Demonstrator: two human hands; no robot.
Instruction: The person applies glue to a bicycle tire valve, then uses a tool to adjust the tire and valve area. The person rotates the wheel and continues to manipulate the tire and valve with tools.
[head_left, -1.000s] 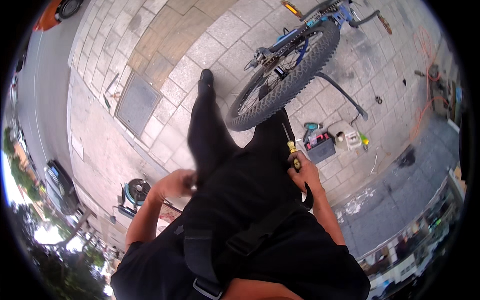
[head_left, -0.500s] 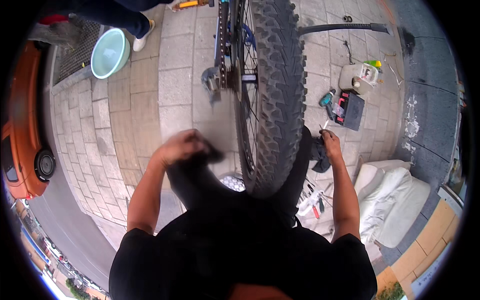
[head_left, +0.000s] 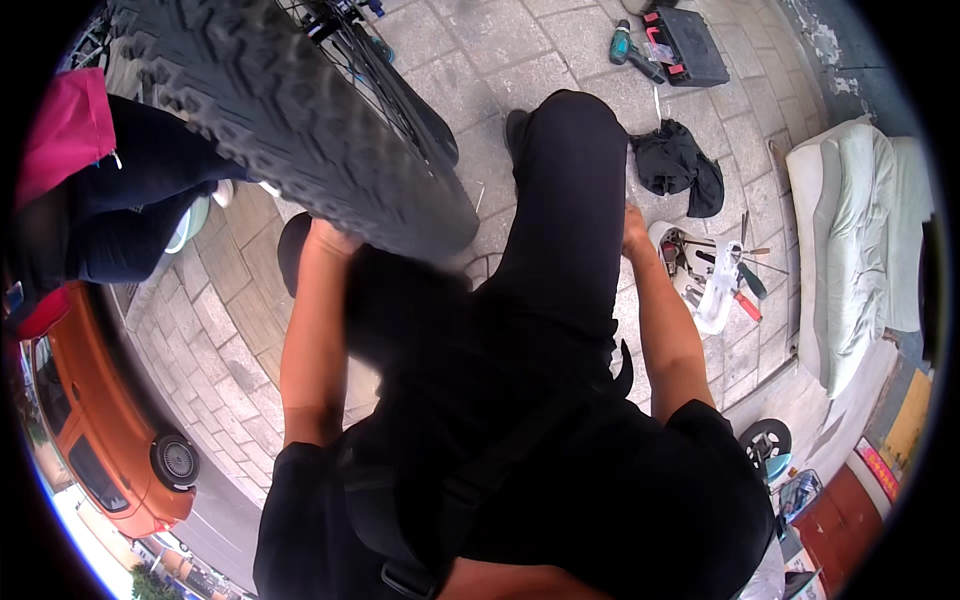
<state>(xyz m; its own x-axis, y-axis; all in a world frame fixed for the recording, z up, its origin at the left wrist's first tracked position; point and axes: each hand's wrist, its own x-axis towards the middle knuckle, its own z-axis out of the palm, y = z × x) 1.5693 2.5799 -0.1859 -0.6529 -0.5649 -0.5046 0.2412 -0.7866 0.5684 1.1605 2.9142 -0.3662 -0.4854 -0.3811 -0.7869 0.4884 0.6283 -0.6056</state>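
The large knobby bicycle tire point(head_left: 260, 120) slants across the upper left. My left hand point(head_left: 330, 235) is at its lower edge, fingers tucked out of sight behind the tread. My right hand point(head_left: 633, 228) is beside my bent right leg point(head_left: 565, 190), fingers mostly hidden by the thigh; I cannot tell what it holds. To that hand's right, a white tray point(head_left: 715, 310) carries several tools with red and green handles. A crumpled black cloth point(head_left: 672, 160) lies just above the tray, and a teal cordless drill point(head_left: 625, 45) rests beside a black toolbox point(head_left: 700, 55).
A person in pink point(head_left: 65, 130) and dark trousers stands close on the left, near a light basin point(head_left: 190, 222). An orange car point(head_left: 115, 450) is at lower left. A pale padded bundle point(head_left: 855, 250) lies on the right, with a small wheel point(head_left: 765, 440) below it.
The tire has swung leftward and tilted in view. My right leg now shows bent. My left hand has moved up against the tire. A person in pink has come into view at left.
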